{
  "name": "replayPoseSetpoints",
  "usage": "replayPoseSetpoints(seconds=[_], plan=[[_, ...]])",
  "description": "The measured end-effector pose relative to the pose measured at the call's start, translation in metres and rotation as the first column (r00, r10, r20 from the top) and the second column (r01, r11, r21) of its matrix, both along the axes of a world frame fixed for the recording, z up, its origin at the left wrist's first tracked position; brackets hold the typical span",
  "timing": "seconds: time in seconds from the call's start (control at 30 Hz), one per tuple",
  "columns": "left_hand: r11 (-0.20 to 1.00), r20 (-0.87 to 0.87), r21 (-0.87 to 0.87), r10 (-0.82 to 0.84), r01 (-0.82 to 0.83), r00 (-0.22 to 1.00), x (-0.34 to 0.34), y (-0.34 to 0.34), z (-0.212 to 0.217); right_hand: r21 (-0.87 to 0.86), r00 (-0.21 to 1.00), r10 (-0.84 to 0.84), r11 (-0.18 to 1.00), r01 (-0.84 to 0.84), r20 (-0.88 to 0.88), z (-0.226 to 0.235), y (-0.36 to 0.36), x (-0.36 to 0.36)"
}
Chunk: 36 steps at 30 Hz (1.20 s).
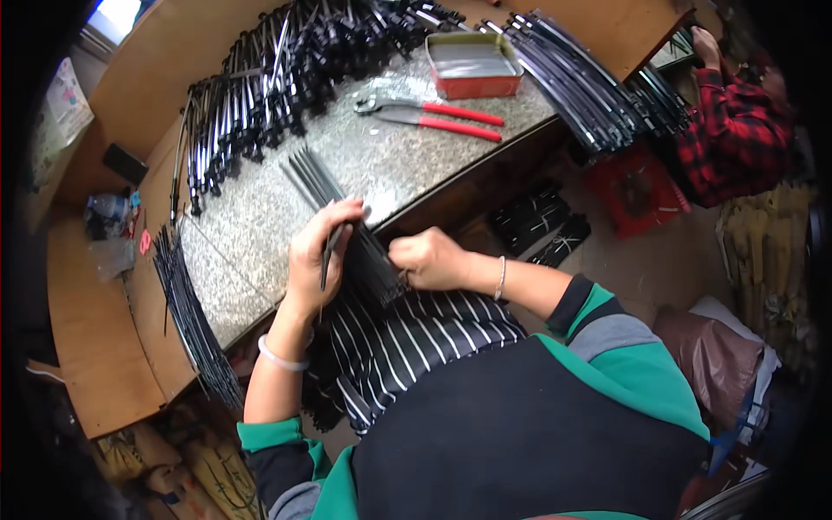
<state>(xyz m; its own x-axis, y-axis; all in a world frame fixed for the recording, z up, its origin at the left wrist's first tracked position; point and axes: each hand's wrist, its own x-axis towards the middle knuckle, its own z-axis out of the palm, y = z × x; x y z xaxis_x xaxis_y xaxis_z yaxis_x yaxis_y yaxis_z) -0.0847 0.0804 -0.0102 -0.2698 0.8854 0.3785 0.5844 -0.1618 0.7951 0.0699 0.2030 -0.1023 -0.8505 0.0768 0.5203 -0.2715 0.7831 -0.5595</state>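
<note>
A bundle of thin black rods (374, 269) lies slantwise from the stone tabletop over its near edge towards my lap. My left hand (319, 251) is closed at the bundle's left side, with a thin dark strip (330, 254) between thumb and fingers. My right hand (429, 259) is at the bundle's near right end, its fingers curled; whatever they pinch is hidden. Beyond the bundle, pliers with red handles (459, 121) rest on the stone tabletop (227, 282). Behind them stands an open red tin (477, 85).
Dark, shiny rods with black end fittings (260, 108) are heaped along the back. More long rods (572, 78) lie at the right. Thin black rods (195, 312) hang over the left edge. At far right is a person in a checked sleeve (737, 130), near a red container (637, 191).
</note>
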Motion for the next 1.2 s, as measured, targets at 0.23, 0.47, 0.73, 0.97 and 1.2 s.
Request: replayPoseSetpoints(seconds=[0.23,0.47,0.73,0.97,1.2], plan=[[0.999,-0.123,-0.003,0.035,-0.036,0.992,-0.004,0.005,-0.012,-0.202,0.997,0.050,0.979,-0.036,0.064,0.001,0.015,0.016],[0.995,-0.393,0.023,0.094,-0.092,0.915,0.004,0.011,-0.006,-0.147,0.913,-0.064,0.980,0.134,0.403,0.032,0.030,0.031],[0.978,-0.382,-0.038,0.175,-0.205,0.907,0.003,0.015,-0.001,-0.070,0.894,-0.362,0.917,0.392,0.265,0.090,0.066,0.048],[0.992,-0.142,0.070,0.117,-0.108,0.983,-0.004,0.010,-0.016,0.282,0.876,-0.394,0.838,0.467,-0.280,0.139,0.187,-0.006],[0.987,0.015,0.110,0.117,-0.117,0.993,-0.001,0.015,-0.017,0.403,0.859,-0.417,0.761,0.509,-0.297,0.147,0.192,-0.014]])
